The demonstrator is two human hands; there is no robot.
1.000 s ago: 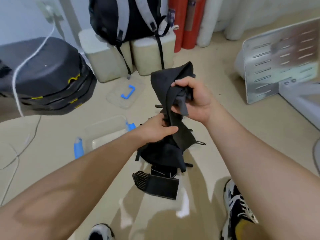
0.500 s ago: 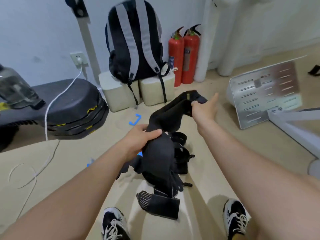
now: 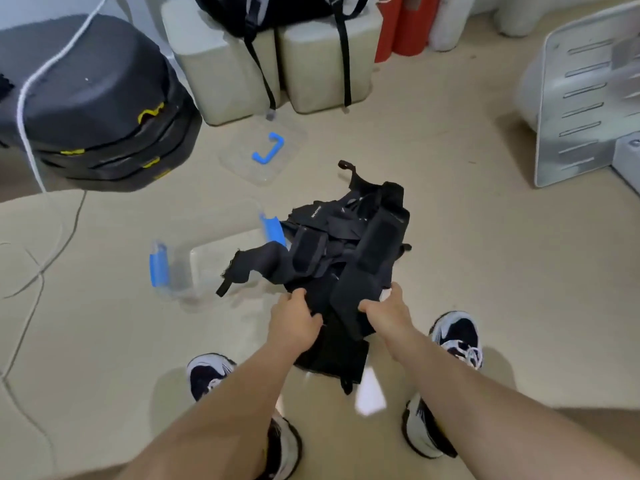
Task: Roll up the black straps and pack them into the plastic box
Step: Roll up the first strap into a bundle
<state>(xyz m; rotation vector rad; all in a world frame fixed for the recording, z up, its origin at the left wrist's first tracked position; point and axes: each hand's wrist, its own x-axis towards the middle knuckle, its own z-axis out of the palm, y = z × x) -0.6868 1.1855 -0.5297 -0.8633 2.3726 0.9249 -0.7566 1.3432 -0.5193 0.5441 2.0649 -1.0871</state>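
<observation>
Tangled black straps [image 3: 346, 258] beside clear plastic box [image 3: 207, 258]

The fingertips of the left hand [image 3: 294, 320] and right hand [image 3: 388, 313] are partly hidden in the straps [image 3: 346, 258]. The box [image 3: 211, 268], left of the straps, is partly covered by them. Beyond the straps, the backpack [image 3: 277, 12] is cut off by the top edge. Lettering [image 3: 316, 213] on the straps cannot be read.

One left hand [image 3: 294, 317], one right hand [image 3: 388, 311], and one heap of black straps [image 3: 346, 244], too tangled to count. One plastic box [image 3: 207, 230] with two blue latches [image 3: 158, 268] [image 3: 273, 230]; one lid [image 3: 242, 164] with one blue handle [image 3: 268, 148]. Along the floor's far edge, two pale blocks [image 3: 221, 64] [image 3: 325, 57] and two red cylinders [image 3: 386, 29] [image 3: 415, 26].
</observation>
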